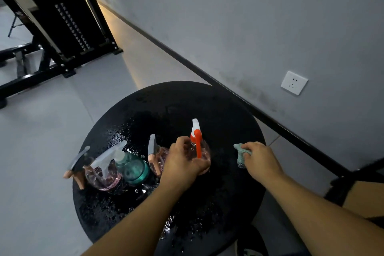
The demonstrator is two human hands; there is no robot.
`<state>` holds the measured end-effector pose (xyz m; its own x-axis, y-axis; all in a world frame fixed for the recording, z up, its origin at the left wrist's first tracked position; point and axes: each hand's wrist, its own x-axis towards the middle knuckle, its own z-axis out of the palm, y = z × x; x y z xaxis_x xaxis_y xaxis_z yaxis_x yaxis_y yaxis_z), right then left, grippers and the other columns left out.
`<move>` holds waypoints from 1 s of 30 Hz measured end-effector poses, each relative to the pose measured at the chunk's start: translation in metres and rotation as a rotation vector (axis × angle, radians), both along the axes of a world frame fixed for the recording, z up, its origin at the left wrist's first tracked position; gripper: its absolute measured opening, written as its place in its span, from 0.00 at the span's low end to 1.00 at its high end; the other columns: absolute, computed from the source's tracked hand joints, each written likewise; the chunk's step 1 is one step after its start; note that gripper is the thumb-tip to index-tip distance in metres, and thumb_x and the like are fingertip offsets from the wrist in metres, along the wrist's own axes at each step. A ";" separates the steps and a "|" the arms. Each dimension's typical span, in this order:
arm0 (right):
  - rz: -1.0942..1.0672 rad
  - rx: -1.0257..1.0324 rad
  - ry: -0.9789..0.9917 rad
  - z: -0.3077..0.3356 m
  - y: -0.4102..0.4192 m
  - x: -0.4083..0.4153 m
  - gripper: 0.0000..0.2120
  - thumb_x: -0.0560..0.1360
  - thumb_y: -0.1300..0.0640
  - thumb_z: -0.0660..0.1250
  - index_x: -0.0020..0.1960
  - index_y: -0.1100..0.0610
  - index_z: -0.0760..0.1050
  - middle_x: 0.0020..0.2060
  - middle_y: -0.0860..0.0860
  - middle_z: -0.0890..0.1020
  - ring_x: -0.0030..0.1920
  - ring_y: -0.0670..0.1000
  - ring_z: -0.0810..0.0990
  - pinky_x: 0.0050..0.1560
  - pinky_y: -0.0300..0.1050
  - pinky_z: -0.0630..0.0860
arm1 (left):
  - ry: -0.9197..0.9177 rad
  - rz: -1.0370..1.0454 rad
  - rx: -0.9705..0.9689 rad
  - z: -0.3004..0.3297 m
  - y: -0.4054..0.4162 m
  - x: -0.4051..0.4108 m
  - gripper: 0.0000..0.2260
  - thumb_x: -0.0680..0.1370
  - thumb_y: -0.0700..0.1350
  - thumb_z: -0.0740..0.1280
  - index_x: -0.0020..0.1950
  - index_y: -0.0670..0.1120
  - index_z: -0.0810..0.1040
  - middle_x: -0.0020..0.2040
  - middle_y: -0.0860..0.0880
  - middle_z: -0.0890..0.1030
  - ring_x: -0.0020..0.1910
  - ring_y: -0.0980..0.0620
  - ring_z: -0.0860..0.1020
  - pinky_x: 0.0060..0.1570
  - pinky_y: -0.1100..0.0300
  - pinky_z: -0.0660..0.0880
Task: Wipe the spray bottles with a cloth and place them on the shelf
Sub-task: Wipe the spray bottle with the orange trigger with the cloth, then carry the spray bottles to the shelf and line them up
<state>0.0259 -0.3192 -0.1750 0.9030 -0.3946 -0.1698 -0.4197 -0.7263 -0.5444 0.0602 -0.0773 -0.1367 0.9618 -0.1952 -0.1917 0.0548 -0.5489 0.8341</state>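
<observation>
Grey wall (pixel 249 16) and pale tiled floor (pixel 52 151) fill the background, met by a black baseboard strip (pixel 239 100) that runs diagonally beyond both hands. Far ahead of the left hand stands a black steel weight machine (pixel 62 27), well apart from everything else. On the wall, beyond the right hand, sits a white socket plate (pixel 294 82).

Beneath both forearms lies a round black tabletop (pixel 176 100), beaded with water drops, most thickly around the bottles.

Four spray bottles stand on it in a loose row. The left hand (pixel 182 164) grips the clear pink plastic spray bottle with the orange-red trigger and white nozzle (pixel 197 143), fingers and thumb curled round its body, the bottle upright. Just left of that hand, partly hidden behind it, is a second pink bottle with a peach trigger (pixel 155 156). Further left comes a teal translucent round-bodied bottle with a clear spray head (pixel 133 168), touching or nearly touching a pink round bottle with a clear trigger head (pixel 101 176); which, I cannot tell. At the far left end a black and peach spray head (pixel 78 164) juts out.

The right hand (pixel 259 160) clenches a small crumpled teal cloth (pixel 241 154) near the table's right edge, apart from the held bottle.
</observation>
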 end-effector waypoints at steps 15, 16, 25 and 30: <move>-0.033 0.120 -0.059 0.057 -0.012 0.007 0.18 0.77 0.50 0.74 0.65 0.50 0.81 0.59 0.46 0.83 0.59 0.47 0.80 0.56 0.40 0.71 | 0.039 0.004 -0.220 0.023 0.000 0.013 0.36 0.60 0.61 0.85 0.64 0.72 0.75 0.64 0.48 0.77 0.60 0.48 0.83 0.63 0.45 0.81; -0.046 0.147 -0.089 0.068 -0.012 0.008 0.17 0.76 0.49 0.75 0.64 0.49 0.81 0.55 0.45 0.83 0.57 0.46 0.80 0.55 0.40 0.71 | 0.048 0.007 -0.241 0.026 0.000 0.015 0.37 0.59 0.61 0.85 0.65 0.72 0.75 0.64 0.47 0.78 0.60 0.47 0.83 0.63 0.44 0.81; -0.028 0.382 -0.324 0.131 0.001 0.020 0.12 0.72 0.42 0.77 0.54 0.41 0.84 0.47 0.41 0.84 0.49 0.35 0.80 0.47 0.34 0.71 | 0.102 0.007 -0.345 0.050 0.005 0.016 0.32 0.66 0.44 0.83 0.64 0.65 0.76 0.57 0.50 0.85 0.54 0.51 0.87 0.58 0.47 0.84; 0.063 0.497 -0.388 0.147 0.012 0.018 0.13 0.70 0.44 0.79 0.53 0.41 0.84 0.47 0.40 0.86 0.49 0.35 0.83 0.53 0.38 0.76 | 0.124 -0.023 -0.358 0.054 0.000 0.012 0.32 0.66 0.42 0.82 0.64 0.61 0.76 0.58 0.48 0.85 0.54 0.49 0.87 0.56 0.49 0.84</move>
<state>0.0438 -0.3069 -0.0284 0.9544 -0.2974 0.0256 -0.0887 -0.3646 -0.9269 0.0719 -0.0775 -0.0831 0.9303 -0.2921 -0.2217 0.1582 -0.2257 0.9613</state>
